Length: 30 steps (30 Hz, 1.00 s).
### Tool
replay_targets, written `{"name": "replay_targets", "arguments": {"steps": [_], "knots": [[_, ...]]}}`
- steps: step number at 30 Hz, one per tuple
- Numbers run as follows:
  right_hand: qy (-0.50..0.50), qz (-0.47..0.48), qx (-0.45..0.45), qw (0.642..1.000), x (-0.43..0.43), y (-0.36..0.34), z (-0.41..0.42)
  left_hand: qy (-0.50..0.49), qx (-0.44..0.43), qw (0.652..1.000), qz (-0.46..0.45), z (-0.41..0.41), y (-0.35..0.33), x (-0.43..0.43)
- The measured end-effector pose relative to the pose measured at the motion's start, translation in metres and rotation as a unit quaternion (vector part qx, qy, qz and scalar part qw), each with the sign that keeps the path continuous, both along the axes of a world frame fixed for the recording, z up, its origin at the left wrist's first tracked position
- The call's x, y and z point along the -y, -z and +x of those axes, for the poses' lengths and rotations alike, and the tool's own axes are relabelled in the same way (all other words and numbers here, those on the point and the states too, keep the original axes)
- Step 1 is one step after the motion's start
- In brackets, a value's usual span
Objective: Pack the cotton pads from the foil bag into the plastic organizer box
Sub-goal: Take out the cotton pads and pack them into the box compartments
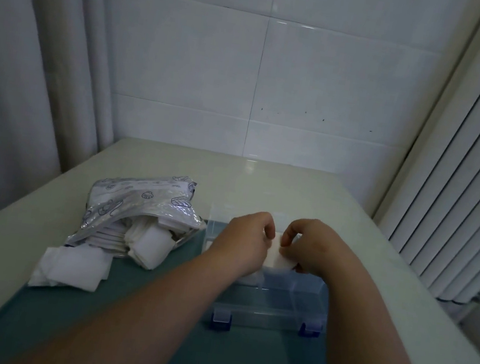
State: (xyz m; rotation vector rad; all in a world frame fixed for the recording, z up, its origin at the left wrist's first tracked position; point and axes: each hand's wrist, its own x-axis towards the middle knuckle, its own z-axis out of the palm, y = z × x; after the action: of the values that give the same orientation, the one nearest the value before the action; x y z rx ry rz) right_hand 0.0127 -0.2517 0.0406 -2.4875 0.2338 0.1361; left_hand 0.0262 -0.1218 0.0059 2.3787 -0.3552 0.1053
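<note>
L hand + R hand: fingers curled, both pinch one pad btwn them. Box directly under hands, lid open, on mat. Bag left of L hand, well apart; stacked pads at its mouth. Loose pile left of L forearm, just beside bag.

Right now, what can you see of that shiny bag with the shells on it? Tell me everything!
The foil bag is silvery, crinkled and shiny, printed with dark shell outlines. It lies on its side on the pale table, left of the clear organizer box, with its open mouth reaching the green mat. White cotton pads fill the mouth and spill out, touching it. Whether its corner touches the box I cannot tell.
</note>
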Motion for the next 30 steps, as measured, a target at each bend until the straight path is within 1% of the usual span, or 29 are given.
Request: {"name": "replay_targets", "arguments": {"steps": [3,5,8,13,15,18,20,22,26,30], "knots": [[0.002,-0.009,-0.020,1.000,0.000,0.002,0.002,0.006,0.022,0.998,0.050,0.000,0.000,0.000],[0.002,-0.023,-0.033,0.999,0.000,0.003,0.005,0.013,0.021,0.997,0.075,-0.001,0.000,0.000],[-0.014,-0.091,-0.073,0.993,0.000,0.007,0.008,0.023,0.018,0.995,0.096,-0.003,0.001,0.002],[-0.029,-0.140,-0.048,0.989,0.001,0.011,0.009,0.005,0.040,0.993,0.109,-0.007,0.002,0.003],[-0.027,-0.145,-0.046,0.988,0.003,0.012,0.010,0.004,0.053,0.991,0.125,-0.008,0.001,0.003],[-0.020,-0.133,-0.041,0.990,0.005,0.012,0.012,0.005,0.047,0.989,0.138,-0.009,0.000,0.004],[-0.011,-0.126,-0.058,0.990,0.003,0.011,0.013,0.004,0.049,0.990,0.134,-0.009,0.001,0.005],[-0.010,-0.133,-0.087,0.987,0.002,0.009,0.013,0.009,0.035,0.990,0.134,-0.008,0.000,0.005],[-0.014,-0.090,-0.062,0.994,0.006,0.011,0.014,0.034,-0.032,0.981,0.187,-0.001,-0.006,0.005],[-0.012,-0.093,-0.068,0.993,0.005,0.013,0.014,0.041,-0.069,0.970,0.228,0.004,-0.006,0.008]]}}
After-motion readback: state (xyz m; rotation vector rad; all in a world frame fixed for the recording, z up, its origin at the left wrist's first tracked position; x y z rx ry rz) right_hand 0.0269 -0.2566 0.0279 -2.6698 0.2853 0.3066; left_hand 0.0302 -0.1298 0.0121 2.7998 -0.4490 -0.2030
